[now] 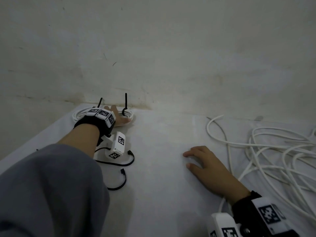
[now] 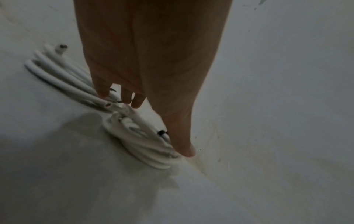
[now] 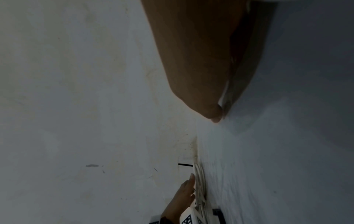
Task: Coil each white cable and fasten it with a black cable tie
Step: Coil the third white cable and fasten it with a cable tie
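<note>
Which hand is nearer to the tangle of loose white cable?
The right hand: it lies flat on the table right beside the loose white cable. The left hand is far across, on the tied coil.

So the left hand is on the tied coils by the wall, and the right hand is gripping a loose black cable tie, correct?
Not quite. The head view shows the right hand resting flat on the white surface, holding nothing; the loose black cable ties lie near the left forearm. The left hand is indeed on the tied coils by the wall.
</note>
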`<action>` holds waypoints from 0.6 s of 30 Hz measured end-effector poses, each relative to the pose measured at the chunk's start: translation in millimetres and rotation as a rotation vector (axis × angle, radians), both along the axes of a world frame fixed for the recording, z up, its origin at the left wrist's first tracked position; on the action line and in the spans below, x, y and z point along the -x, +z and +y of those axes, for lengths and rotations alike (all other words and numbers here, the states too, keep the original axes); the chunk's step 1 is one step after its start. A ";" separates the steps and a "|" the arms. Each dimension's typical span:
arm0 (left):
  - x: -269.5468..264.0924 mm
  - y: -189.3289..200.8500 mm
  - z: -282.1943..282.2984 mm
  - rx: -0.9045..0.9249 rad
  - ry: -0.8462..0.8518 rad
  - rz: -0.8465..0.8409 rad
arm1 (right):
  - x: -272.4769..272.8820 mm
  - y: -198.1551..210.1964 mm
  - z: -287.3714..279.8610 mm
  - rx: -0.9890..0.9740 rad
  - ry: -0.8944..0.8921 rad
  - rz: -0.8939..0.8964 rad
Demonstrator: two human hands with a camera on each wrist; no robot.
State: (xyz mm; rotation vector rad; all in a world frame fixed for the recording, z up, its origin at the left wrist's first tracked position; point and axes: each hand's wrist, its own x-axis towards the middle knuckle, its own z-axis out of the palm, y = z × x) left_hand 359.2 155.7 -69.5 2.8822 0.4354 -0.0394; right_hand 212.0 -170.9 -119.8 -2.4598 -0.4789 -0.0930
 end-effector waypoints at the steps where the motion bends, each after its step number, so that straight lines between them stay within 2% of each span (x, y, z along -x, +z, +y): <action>1: -0.9 6.0 2.1 -0.006 -0.012 -0.009 | 0.8 0.3 0.7 -0.012 -0.005 0.000; 3: 5.3 26.1 -0.3 -0.026 -0.085 -0.027 | 4.1 3.0 4.0 -0.073 -0.039 0.013; 6: 22.7 60.1 -20.9 0.089 -0.253 -0.102 | 6.7 16.7 5.0 -0.216 -0.131 0.009; 9: 45.3 80.2 -50.8 0.159 -0.406 -0.263 | 5.5 37.7 -7.9 -0.157 -0.206 -0.120; 11: 61.1 84.1 -75.0 0.221 -0.490 -0.290 | 3.6 52.9 -23.5 -0.108 -0.281 -0.143; 14: 87.0 83.1 -117.7 0.292 -0.641 -0.191 | -6.5 68.7 -54.0 0.093 -0.396 -0.033; 18: 113.9 73.9 -168.7 0.318 -0.801 -0.088 | -18.4 69.8 -92.4 0.584 -0.489 0.174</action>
